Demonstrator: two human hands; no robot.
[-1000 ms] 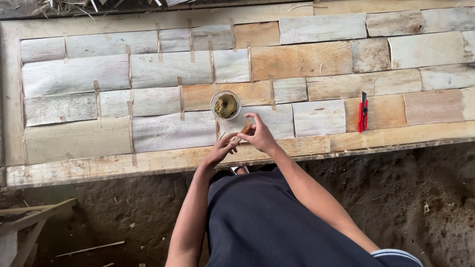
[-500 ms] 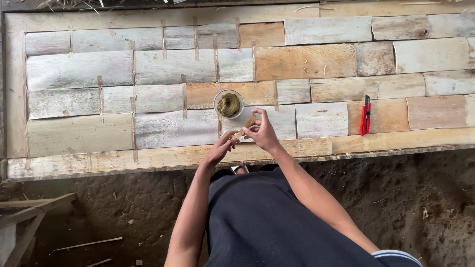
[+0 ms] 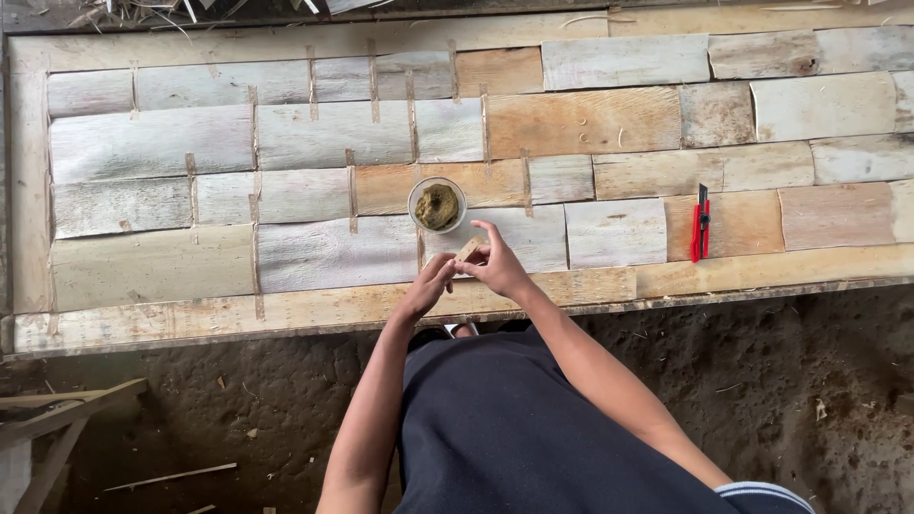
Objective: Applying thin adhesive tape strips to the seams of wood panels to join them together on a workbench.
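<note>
Wood chip point(image 3: 467, 250), small and pale, pinched between both hands above the near edge of the worktop point(image 3: 314, 309). Left hand point(image 3: 428, 284): fingertips closed on the chip's lower end. Right hand point(image 3: 495, 266): fingers clasped round its upper side. Round cup point(image 3: 437, 205) of brownish paste just beyond. Red knife point(image 3: 701, 225) lies well apart, rightward, on patchwork boards.
</note>
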